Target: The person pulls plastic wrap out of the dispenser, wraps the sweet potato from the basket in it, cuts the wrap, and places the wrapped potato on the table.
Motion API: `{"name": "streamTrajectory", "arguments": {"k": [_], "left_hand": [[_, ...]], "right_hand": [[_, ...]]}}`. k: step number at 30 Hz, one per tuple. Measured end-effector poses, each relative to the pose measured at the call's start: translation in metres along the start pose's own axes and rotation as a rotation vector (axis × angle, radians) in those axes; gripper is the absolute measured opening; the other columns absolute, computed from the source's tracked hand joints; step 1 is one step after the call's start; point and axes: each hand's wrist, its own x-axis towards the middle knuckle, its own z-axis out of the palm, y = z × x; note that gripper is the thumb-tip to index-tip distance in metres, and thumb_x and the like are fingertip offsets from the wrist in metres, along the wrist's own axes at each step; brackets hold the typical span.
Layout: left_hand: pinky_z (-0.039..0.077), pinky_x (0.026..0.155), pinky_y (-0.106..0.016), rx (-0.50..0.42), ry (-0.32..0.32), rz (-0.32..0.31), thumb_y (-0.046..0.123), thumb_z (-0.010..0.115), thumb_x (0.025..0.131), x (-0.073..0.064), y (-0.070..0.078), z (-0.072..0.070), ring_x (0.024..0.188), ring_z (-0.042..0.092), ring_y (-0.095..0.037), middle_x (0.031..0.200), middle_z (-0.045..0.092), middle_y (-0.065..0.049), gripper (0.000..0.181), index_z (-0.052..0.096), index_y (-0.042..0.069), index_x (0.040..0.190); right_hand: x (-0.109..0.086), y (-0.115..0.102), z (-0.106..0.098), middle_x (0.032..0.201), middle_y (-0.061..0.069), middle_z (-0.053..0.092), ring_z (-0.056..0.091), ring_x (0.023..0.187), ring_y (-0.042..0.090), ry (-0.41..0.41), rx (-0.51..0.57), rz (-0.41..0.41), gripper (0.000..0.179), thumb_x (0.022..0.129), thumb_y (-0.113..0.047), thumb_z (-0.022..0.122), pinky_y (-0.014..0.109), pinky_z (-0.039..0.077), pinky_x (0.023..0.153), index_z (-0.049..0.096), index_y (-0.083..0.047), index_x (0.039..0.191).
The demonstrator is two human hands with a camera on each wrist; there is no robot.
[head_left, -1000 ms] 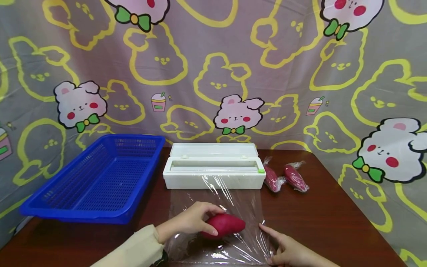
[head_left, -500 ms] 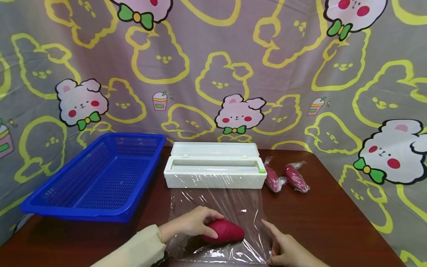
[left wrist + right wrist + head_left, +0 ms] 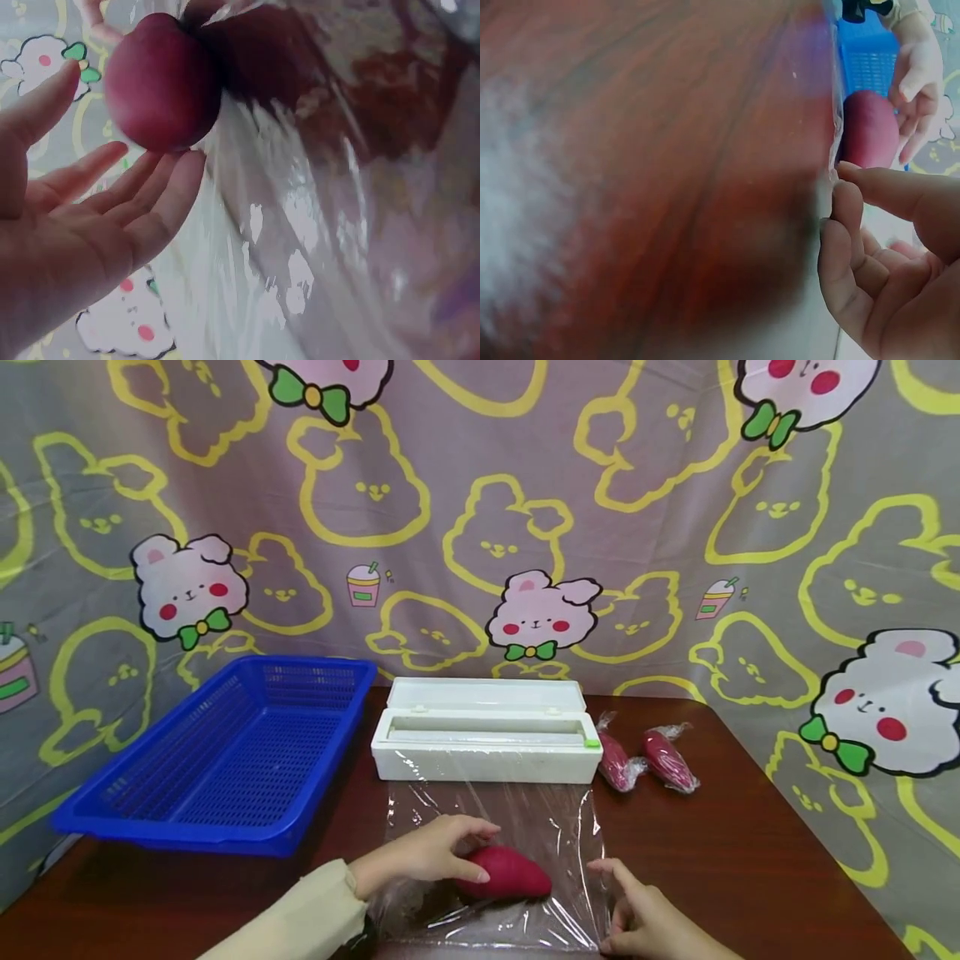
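Observation:
A red-skinned sweet potato (image 3: 510, 872) lies on a sheet of clear plastic wrap (image 3: 558, 827), drawn forward from a white wrap dispenser (image 3: 487, 764). My left hand (image 3: 431, 856) is at the sweet potato's left end. In the left wrist view its fingers are loosely extended beside the sweet potato (image 3: 161, 86), and the thumb stands apart from it. At the sheet's front right corner, my right hand (image 3: 637, 914) pinches the edge of the wrap between thumb and fingertips, its index finger reaching forward along the side. The right wrist view shows those fingertips (image 3: 844, 187) meeting at the film's edge.
A blue plastic basket (image 3: 300, 793) stands at the left. Two wrapped sweet potatoes, a nearer-right one (image 3: 667, 760) and one (image 3: 617, 762) beside the dispenser, lie on the brown table (image 3: 720, 843). A patterned curtain (image 3: 645, 543) hangs behind.
My left hand's fingers have loosened from the sweet potato, which has settled slightly lower on the wrap. The right hand stays at the wrap's corner, with small finger shifts.

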Motion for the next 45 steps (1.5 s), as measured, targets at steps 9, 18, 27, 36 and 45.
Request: {"name": "streamTrajectory", "arguments": {"k": [9,18,27,36,45], "left_hand": [[0.043,0.056,-0.015,0.136,0.035,0.139,0.021,0.076,0.069,-0.044,-0.004,-0.021,0.064,0.048,0.001,0.071,0.052,0.013,0.018,0.061,0.012,0.072],[0.032,0.055,-0.009,0.443,-0.181,0.135,0.030,0.083,0.050,-0.076,-0.015,-0.014,0.063,0.036,0.007,0.068,0.038,0.021,0.029,0.059,0.023,0.064],[0.032,0.057,-0.008,0.461,-0.191,0.166,0.023,0.081,0.054,-0.077,-0.030,-0.011,0.065,0.038,0.008,0.069,0.040,0.020,0.025,0.059,0.022,0.065],[0.036,0.058,-0.009,0.304,-0.101,0.273,0.012,0.074,0.066,-0.076,-0.038,-0.014,0.065,0.042,0.008,0.069,0.047,0.018,0.011,0.066,0.018,0.066],[0.042,0.062,-0.015,0.142,0.026,0.317,0.006,0.070,0.069,-0.077,-0.041,-0.020,0.073,0.051,0.001,0.077,0.058,0.012,0.012,0.065,0.016,0.070]], "right_hand": [[0.001,-0.004,-0.005,0.063,-0.010,0.056,0.045,0.047,-0.001,-0.044,-0.018,0.004,0.008,0.079,-0.008,0.066,0.023,0.043,0.039,0.059,-0.004,0.081],[0.003,-0.009,-0.009,0.063,-0.008,0.052,0.045,0.045,0.000,-0.002,0.019,0.099,0.015,0.072,-0.008,0.073,0.022,0.043,0.037,0.060,-0.002,0.077],[0.008,-0.009,-0.013,0.057,-0.012,0.048,0.042,0.040,-0.005,0.110,-0.125,-0.023,0.016,0.073,-0.004,0.070,0.022,0.040,0.032,0.056,-0.008,0.070],[0.013,-0.009,-0.023,0.064,-0.009,0.050,0.044,0.048,-0.001,0.172,-0.187,-0.151,0.014,0.075,-0.009,0.071,0.020,0.040,0.038,0.058,-0.011,0.070],[0.017,-0.013,-0.031,0.089,0.000,0.051,0.048,0.081,0.011,0.229,-0.336,-0.415,0.020,0.066,-0.011,0.079,0.021,0.040,0.064,0.064,-0.023,0.069]]}}
